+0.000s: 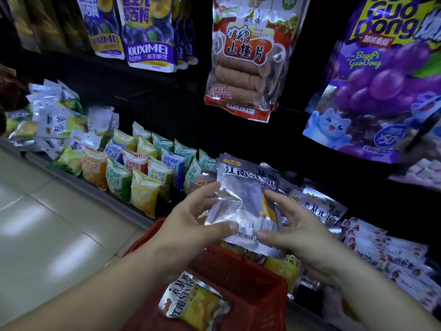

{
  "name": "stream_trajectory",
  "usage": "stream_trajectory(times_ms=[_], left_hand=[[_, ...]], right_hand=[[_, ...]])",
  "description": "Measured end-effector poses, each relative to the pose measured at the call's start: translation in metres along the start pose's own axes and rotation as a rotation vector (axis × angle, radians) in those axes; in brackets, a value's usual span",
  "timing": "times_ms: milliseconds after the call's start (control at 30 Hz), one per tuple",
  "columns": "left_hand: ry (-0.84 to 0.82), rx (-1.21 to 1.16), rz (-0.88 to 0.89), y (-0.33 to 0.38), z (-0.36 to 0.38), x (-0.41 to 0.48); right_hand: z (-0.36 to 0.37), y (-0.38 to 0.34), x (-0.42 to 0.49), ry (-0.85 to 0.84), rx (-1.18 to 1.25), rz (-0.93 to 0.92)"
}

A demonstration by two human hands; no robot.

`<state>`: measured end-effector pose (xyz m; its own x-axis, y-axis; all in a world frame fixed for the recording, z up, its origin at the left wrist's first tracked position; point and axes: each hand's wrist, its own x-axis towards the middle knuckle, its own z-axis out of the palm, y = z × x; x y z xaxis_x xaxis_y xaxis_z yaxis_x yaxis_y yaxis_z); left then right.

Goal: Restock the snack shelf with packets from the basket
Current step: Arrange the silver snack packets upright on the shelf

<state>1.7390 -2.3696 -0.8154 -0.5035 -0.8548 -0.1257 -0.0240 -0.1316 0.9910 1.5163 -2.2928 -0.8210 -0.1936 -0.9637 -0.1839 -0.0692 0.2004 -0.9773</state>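
Crinkled silver foil packets [241, 199], flat and stacked, are held just above the red basket [241, 278], in front of the snack shelf [112, 203]. The stack is gripped from both sides by the left hand [188, 218] and right hand [298, 235], with thumbs pressed on the front near the lower edge. One yellow-and-silver packet [191, 304] is seen inside the basket, which is rigid plastic mesh. Beyond the basket, small puffy packets [133, 173] are stood in rows.
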Motion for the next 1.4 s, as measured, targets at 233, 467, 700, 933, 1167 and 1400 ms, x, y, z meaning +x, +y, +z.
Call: stream_trajectory(times_ms=[233, 467, 700, 933, 1167, 1400], left_hand=[[0.158, 0.37, 0.274, -0.016, 0.01, 0.0], [-0.206, 0.824, 0.763, -0.032, 0.051, -0.021], [0.161, 0.419, 0.39, -0.021, 0.03, 0.02], [0.11, 0.202, 0.13, -0.012, 0.017, 0.069], [0.03, 0.278, 0.183, -0.026, 0.027, 0.125], [-0.035, 0.391, -0.019, -0.09, 0.026, 0.169]], right_hand=[[0.019, -0.008, -0.007, 0.113, -0.107, -0.187], [0.034, -0.014, 0.0, 0.219, 0.046, -0.184], [0.016, -0.008, 0.005, 0.207, 0.032, -0.203], [-0.002, -0.012, 0.02, 0.507, -0.064, -0.336], [-0.046, -0.003, 0.088, 0.396, -0.305, -0.153], [-0.048, 0.059, 0.125, 0.296, -0.557, -0.185]])
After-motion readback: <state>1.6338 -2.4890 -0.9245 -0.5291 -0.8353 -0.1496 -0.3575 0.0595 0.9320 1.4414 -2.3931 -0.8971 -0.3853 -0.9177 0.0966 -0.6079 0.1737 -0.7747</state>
